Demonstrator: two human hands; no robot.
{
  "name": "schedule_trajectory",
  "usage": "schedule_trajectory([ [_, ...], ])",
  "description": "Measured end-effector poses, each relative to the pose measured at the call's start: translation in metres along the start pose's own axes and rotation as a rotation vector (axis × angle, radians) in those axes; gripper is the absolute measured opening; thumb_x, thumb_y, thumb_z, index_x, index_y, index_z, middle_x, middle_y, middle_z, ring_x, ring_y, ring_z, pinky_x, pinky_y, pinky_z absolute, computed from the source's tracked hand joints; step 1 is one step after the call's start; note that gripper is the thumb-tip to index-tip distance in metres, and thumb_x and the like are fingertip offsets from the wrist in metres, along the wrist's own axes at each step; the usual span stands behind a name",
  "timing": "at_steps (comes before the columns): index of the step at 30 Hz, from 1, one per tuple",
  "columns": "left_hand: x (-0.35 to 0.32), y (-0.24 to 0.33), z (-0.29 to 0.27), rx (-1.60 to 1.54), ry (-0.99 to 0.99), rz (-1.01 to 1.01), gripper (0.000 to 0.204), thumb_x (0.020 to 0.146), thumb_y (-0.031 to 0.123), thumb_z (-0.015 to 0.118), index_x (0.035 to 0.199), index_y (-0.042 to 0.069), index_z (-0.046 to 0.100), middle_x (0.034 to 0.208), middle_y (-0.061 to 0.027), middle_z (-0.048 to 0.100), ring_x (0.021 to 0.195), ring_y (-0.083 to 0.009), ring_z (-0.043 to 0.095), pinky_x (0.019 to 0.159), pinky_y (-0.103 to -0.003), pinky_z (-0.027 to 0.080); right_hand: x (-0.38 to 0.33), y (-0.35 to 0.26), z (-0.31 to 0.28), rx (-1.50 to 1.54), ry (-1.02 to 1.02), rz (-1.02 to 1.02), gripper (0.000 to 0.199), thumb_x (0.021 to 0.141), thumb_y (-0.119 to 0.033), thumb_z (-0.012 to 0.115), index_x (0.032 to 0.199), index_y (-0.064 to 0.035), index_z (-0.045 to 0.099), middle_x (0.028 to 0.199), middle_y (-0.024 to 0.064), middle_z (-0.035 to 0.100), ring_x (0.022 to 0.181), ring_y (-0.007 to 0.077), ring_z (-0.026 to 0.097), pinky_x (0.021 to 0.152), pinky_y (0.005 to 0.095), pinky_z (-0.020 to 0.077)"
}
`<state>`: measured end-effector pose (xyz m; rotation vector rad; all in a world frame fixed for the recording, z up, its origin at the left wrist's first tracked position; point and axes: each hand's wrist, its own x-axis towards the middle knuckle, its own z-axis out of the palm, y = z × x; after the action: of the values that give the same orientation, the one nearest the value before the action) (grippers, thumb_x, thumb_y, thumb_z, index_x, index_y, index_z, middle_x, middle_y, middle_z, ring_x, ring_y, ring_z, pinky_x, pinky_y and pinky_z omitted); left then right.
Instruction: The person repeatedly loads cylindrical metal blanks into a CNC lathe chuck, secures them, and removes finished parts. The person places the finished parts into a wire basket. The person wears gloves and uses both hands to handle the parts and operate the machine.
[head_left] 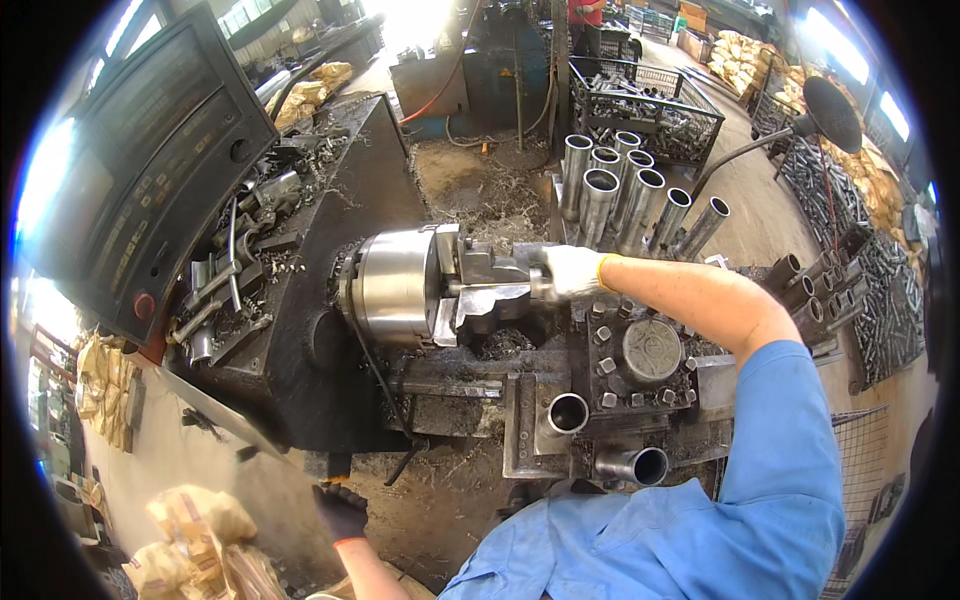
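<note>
My right hand (574, 272), in a white glove, reaches across to the lathe chuck (395, 285). Its fingers are closed round the near end of a short metal tube (541, 283) at the chuck's jaws (492, 300); the glove hides part of the tube. Low on the left, my left hand (343, 512) wears a dark glove, its fingers curled beside a yellow-orange part (338, 478) under the machine's front edge. What lies inside those fingers is hidden. Right of the chuck sits the bolted tool post (650, 350).
Several upright metal tubes (600, 190) stand behind the tool post. Two more tubes, one upright (567, 413) and one lying (635, 466), rest nearer me. A control panel (150, 180), loose tools (225, 285), a lamp (830, 115) and a wire bin (650, 110) surround the lathe.
</note>
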<state>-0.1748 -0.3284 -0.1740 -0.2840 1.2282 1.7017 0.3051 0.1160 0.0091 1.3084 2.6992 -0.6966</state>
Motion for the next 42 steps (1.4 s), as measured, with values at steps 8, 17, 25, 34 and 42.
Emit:
schedule_trajectory([
  [8,0.035,-0.010,-0.021,0.237,0.062,0.358,0.039,0.108,0.051,0.055,0.087,0.019,0.053,0.065,0.0013,0.048,0.052,-0.0171,0.045,0.051,-0.034,0.039,-0.049,-0.025,-0.037,0.034,0.206,0.024,0.090,0.080,-0.039,0.077,0.157,-0.0018,0.048,0.149,0.0251,0.061,0.134,0.0363,0.063,0.115,0.0442,0.0491],
  [17,-0.087,0.034,0.081,0.881,0.332,1.291,0.041,0.105,0.017,0.067,0.140,-0.003,0.059,0.138,-0.0232,0.064,0.119,-0.0341,0.065,0.107,-0.043,0.050,-0.271,-0.078,0.006,0.416,1.004,0.290,0.034,0.092,0.001,0.071,0.125,0.0012,0.074,0.114,0.0104,0.079,0.105,0.0169,0.075,0.095,0.0307,0.0583],
  [25,-0.089,0.208,0.303,1.665,0.427,1.859,0.065,0.097,0.032,0.069,0.156,0.013,0.048,0.106,-0.0141,0.076,0.099,-0.0370,0.075,0.088,-0.048,0.058,-0.377,-0.060,0.097,0.584,1.100,0.391,0.033,0.095,0.001,0.067,0.128,0.0061,0.070,0.117,0.0127,0.076,0.105,0.0185,0.071,0.097,0.0326,0.0572],
  [34,-0.083,0.240,0.371,1.643,0.461,1.664,0.073,0.104,0.039,0.060,0.168,0.022,0.030,0.127,-0.0203,0.075,0.112,-0.0393,0.074,0.092,-0.055,0.056,-0.444,-0.079,0.144,0.336,1.085,0.563,0.021,0.091,-0.010,0.073,0.109,-0.0007,0.078,0.101,0.0169,0.079,0.087,0.0254,0.076,0.081,0.0348,0.0598],
  [42,-0.167,-0.103,0.183,1.001,-0.796,1.183,0.038,0.096,0.013,0.078,0.132,0.002,0.071,0.124,-0.0123,0.075,0.105,-0.0237,0.075,0.088,-0.034,0.063,-0.424,-0.055,0.164,0.475,0.825,0.469,0.031,0.087,-0.014,0.074,0.116,-0.0033,0.078,0.103,0.0157,0.079,0.092,0.0265,0.077,0.085,0.0352,0.0603],
])
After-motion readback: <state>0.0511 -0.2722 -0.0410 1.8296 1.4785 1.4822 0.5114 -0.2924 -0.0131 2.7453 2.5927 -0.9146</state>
